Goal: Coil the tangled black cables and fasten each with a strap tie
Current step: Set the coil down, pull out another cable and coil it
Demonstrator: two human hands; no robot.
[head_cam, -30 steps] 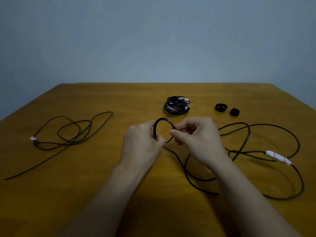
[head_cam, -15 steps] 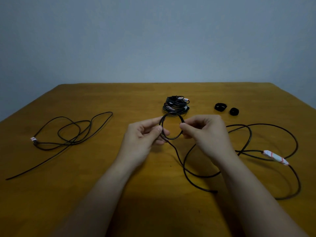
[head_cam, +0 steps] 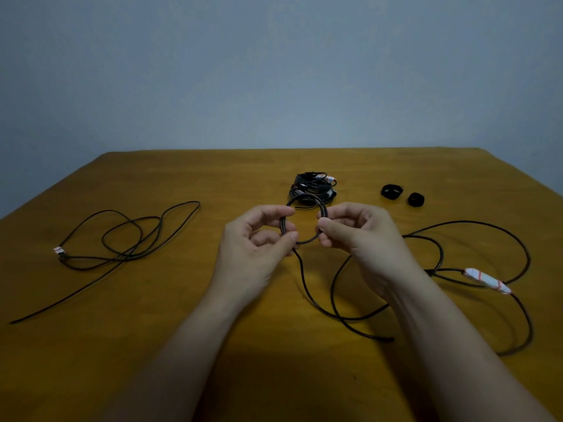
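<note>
Head-worn view, angled forward-down, near table (head_cam: 170, 345)

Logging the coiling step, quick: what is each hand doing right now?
Left hand: closed, pinching the left side of the small cable loop.
Right hand: closed, pinching the right side of the same loop.

The black cable (head_cam: 304, 284) I hold has a matt jacket, plastic by the look of it. Its connector wrap (head_cam: 487, 280) looks like white paper tape. The table (head_cam: 152, 345) is smooth wood with a dull sheen. The strap ties (head_cam: 392, 190) look matt, cloth-like.
</note>
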